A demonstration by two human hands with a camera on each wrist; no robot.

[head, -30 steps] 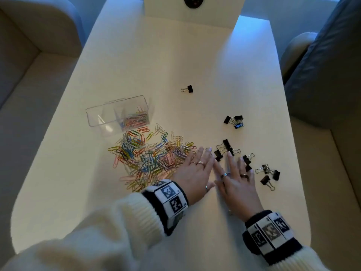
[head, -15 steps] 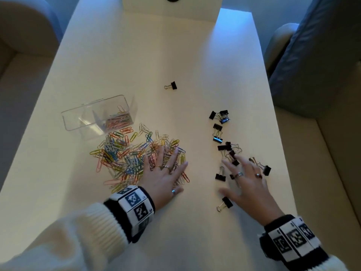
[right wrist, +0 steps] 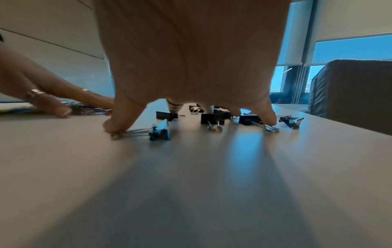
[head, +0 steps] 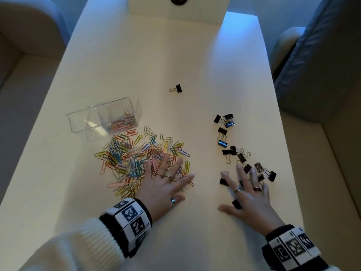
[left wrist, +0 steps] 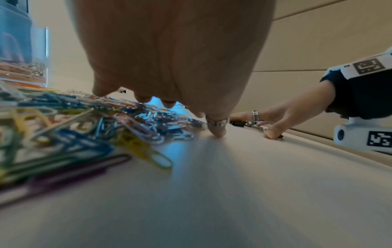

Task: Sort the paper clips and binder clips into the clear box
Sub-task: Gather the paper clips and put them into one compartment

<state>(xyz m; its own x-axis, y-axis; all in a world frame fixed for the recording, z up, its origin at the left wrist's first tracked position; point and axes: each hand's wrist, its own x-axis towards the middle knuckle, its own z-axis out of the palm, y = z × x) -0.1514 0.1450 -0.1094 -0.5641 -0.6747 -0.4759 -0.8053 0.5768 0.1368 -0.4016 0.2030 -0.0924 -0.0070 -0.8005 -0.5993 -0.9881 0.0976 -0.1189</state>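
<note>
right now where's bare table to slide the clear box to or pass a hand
Free: the strip between the left hand and right hand, the near edge of the table below both, and the far half around the lone binder clip. Crowded: the paper clips by the clear box, and the binder clips on the right.

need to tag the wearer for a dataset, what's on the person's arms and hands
Both arms wear cream ribbed-knit sleeves with dark cuffs. Each wrist carries a white band printed with black square coded markers, with a white camera unit under the right wrist. The left hand and right hand wear several rings.
</note>
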